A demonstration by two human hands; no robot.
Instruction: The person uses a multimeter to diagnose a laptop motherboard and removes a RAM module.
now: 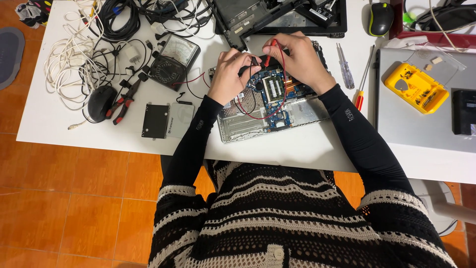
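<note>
An opened laptop base (302,111) with a blue circuit board (276,99) lies on the white table (74,126) in front of me. My left hand (229,75) grips a black test probe (254,62) over the board. My right hand (296,57) grips a red test probe (268,55), tip pointing down at the board beside the black one. Red and black leads (253,113) trail from the probes across the board toward an analogue multimeter (173,60) at the left.
Left of the laptop lie a hard drive (155,120), red-handled pliers (125,101), a black mouse (100,102) and tangled cables (74,54). Two screwdrivers (345,72) and a yellow screw tray (415,87) sit right, on another laptop (426,124). A laptop shell (277,17) is behind.
</note>
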